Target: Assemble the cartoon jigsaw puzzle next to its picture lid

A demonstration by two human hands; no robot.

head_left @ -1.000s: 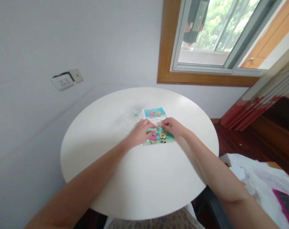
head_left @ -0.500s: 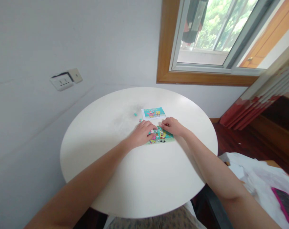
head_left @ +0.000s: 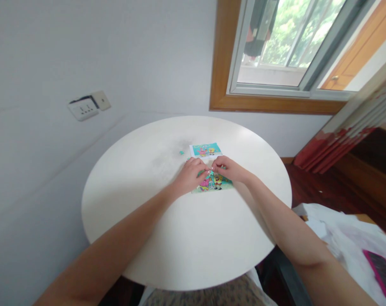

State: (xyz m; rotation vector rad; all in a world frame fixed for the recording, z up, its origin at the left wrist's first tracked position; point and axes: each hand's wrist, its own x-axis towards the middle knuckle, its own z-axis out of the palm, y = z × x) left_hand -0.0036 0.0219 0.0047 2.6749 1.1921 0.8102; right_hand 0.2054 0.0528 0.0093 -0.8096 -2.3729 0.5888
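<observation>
A small jigsaw puzzle (head_left: 212, 185) with a yellow and a pink cartoon figure on a green-blue ground lies flat on the white round table (head_left: 180, 238). My left hand (head_left: 192, 174) rests over its left side, fingers laid across the upper edge and the thumb a little apart from them. At the top edge, right of centre, my right hand (head_left: 227, 168) has thumb and fingers pinched together; what is between them is too small to make out. The fingertips of both hands nearly meet. Part of the puzzle is covered by the hands.
Behind the hands lies a picture card (head_left: 207, 150) with the same figures. A loose teal piece (head_left: 181, 152) is to its left. A pink-edged phone (head_left: 382, 272) lies on white plastic at the right. A wall socket (head_left: 84, 108) is at the left.
My right hand has moved slightly left along the puzzle's top edge, toward my left fingertips. My left thumb has come up closer to its fingers.
</observation>
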